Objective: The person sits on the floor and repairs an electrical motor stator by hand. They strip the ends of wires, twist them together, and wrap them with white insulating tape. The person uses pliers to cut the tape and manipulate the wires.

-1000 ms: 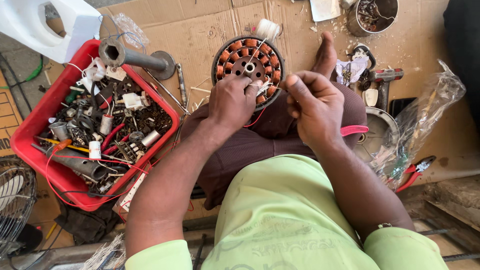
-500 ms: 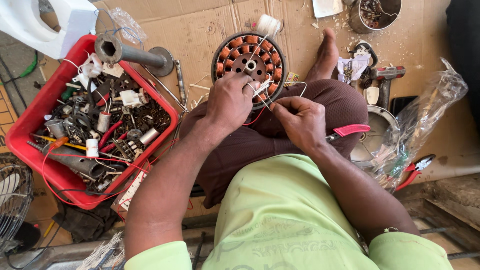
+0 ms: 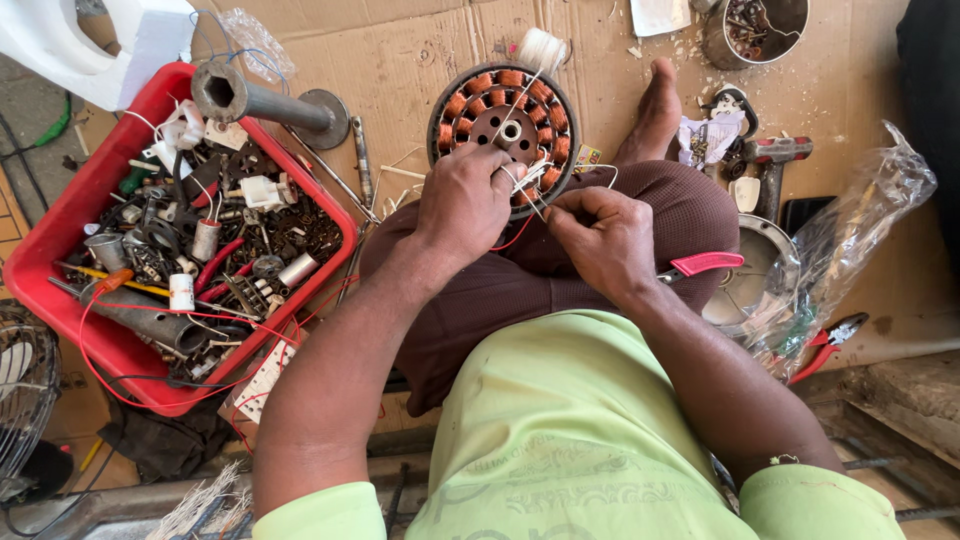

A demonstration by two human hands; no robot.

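Note:
A round fan stator (image 3: 505,115) with several copper coils rests on my knee. My left hand (image 3: 463,205) grips its near edge. My right hand (image 3: 600,240) pinches a white thread (image 3: 527,180) just beside the stator's lower right rim. The thread runs up across the coils to a white spool (image 3: 543,48) on the cardboard behind. A red wire (image 3: 515,237) hangs below the stator between my hands. A red-handled tool (image 3: 700,265) lies on my right thigh.
A red tray (image 3: 60,250) of parts, wires and capacitors sits at left, with a metal pipe (image 3: 255,100) across its far corner. Pliers (image 3: 830,340), a clear plastic bag (image 3: 860,220), a round metal cover (image 3: 745,280) and a tin of scraps (image 3: 755,25) lie at right on cardboard.
My right hand has dropped from beside the stator toward my lap, drawing the thread with it. My left hand stays on the stator's edge.

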